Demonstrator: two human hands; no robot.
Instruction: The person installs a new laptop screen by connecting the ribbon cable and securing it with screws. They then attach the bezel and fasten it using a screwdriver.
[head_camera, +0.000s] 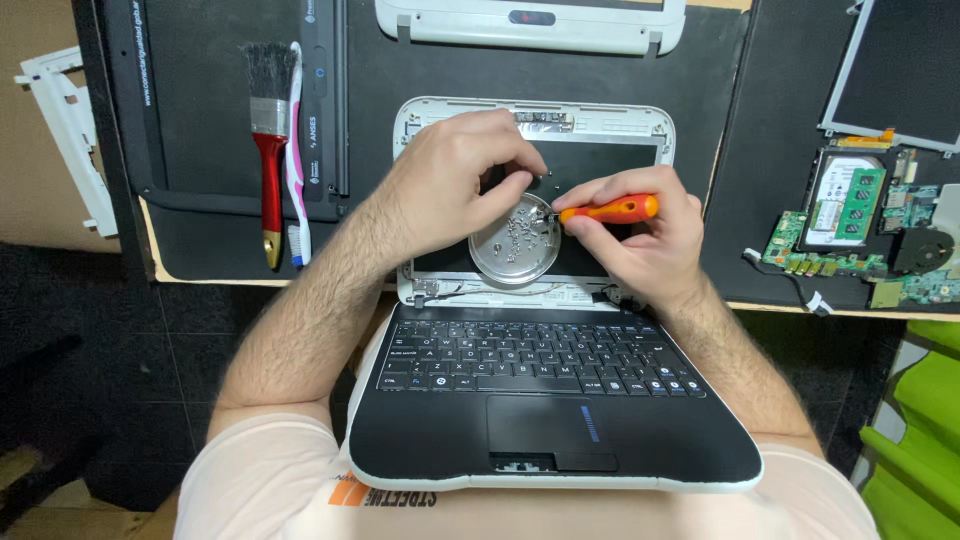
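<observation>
Hands (545, 205): 2 | right grips 1 orange screwdriver (610, 209) | left pinches screws in 1 dish (515, 252)

a: where does the small laptop (553, 400) sit?
b: on the person's lap, its keyboard nearest the body and its opened lid (535, 200) lying back onto the table (420, 60).
a: and on the lid?
b: a round dish (514, 251) with loose screws (522, 227) in it, in the middle. the left hand (455, 180) is above the dish's left side, the right hand (640, 235) just right of it with a screwdriver (606, 210) pointing left over the dish.
a: farther out?
b: a paintbrush (268, 140) and toothbrush (295, 150) lie side by side to the left, a circuit board (855, 225) to the right, another laptop shell (530, 22) behind.
</observation>
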